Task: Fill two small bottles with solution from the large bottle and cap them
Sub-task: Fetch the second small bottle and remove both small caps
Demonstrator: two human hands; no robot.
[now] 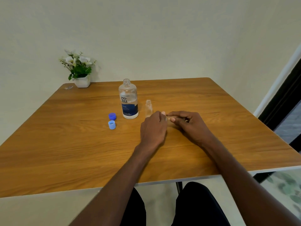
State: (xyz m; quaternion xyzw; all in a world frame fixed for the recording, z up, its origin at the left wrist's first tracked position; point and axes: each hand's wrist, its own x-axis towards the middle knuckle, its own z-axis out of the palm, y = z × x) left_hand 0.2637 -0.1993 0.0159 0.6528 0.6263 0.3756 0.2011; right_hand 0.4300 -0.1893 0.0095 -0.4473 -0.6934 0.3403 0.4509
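The person sits at a wooden bench [65,144] with both forearms stretched out over it, and the two hands meet near its middle. The left hand [154,128] and the right hand [189,123] are both curled round a small clear bottle [169,120], which is mostly hidden between the fingers; only a glint of its clear body shows, and I cannot tell whether it is capped or what is in it. Just behind the left hand stands a second small clear bottle [148,108], upright and uncapped. To the left of that one, close by, the large solution bottle [128,100] stands upright with its neck open; it has a blue and white label, and its clear body shows through above the label. Further left and a little nearer lie two caps, well apart from the hands: a dark blue cap [112,116] and, just in front of it, a light blue cap [111,124] lying with its hollow side up. At the far left corner of the bench a white pot of white flowers [79,69] stands against the pale wall.
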